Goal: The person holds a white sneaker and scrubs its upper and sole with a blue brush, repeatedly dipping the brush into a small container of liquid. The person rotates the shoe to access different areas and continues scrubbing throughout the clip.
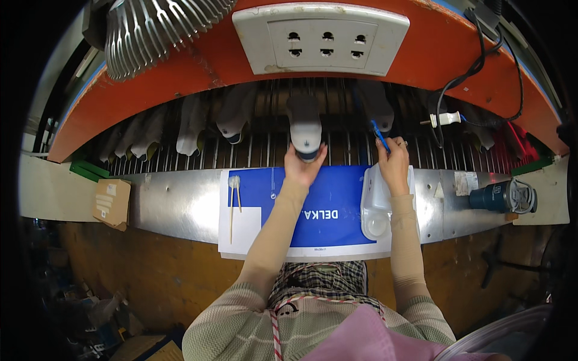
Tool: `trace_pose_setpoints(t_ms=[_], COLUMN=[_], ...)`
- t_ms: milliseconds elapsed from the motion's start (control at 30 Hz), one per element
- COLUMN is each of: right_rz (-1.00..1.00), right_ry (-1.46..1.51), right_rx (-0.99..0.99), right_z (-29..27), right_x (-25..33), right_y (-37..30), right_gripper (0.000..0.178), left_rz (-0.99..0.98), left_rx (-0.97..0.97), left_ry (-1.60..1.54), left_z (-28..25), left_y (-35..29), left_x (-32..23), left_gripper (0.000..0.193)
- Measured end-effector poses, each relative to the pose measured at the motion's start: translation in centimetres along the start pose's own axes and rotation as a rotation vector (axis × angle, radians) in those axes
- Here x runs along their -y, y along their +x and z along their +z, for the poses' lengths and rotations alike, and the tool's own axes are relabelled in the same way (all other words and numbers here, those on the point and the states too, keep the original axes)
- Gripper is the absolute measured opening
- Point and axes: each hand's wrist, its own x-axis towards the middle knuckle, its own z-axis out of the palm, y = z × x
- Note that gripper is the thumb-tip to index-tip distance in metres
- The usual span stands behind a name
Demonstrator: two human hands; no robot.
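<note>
Your left hand had fingers clasped round near end of white shoe; your right hand, fingers pinched together, gripped slim blue tool.

A factory workshop: shoes line a metal-rod conveyor (several abreast)

head view | left of two side-by-side fisheye cameras, worn above and behind left hand and right hand | faces down and forward past them | near enough to take in both hands whole, socket panel beyond them, striped sweater bodyward | straight edges bow
</note>
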Motion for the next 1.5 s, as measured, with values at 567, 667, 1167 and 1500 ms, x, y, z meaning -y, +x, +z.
trace_pose_setpoints(t_ms=[567,667,1167,1500], right_rz=[0.050,0.035,0.003,-0.084], right_ry=[0.000,-0.035,-0.059,0.404], right_rx=[0.094,0.102,0.101,-0.007], right_z=[-0.6,-0.5,-0.2,-0.9], right_x=[0.2,0.0,-1.2,8.7], right_y=[0.1,-0.2,-0.3,-6.1], right_gripper=[0.021,0.022,0.022,0.012], left_rz=[0.724,1.176,0.072,0.127], left_rx=[0.449,0.229,-0.355,0.774], left_ry=[1.146,1.867,1.535,0.311], left_z=[7.0,7.6,3.2,1.0], left_y=[13.1,9.4,-1.6,-17.6], left_x=[-4.9,-8.1,-26.7,-11.2], left_gripper=[0.061,0.059,0.060,0.105])
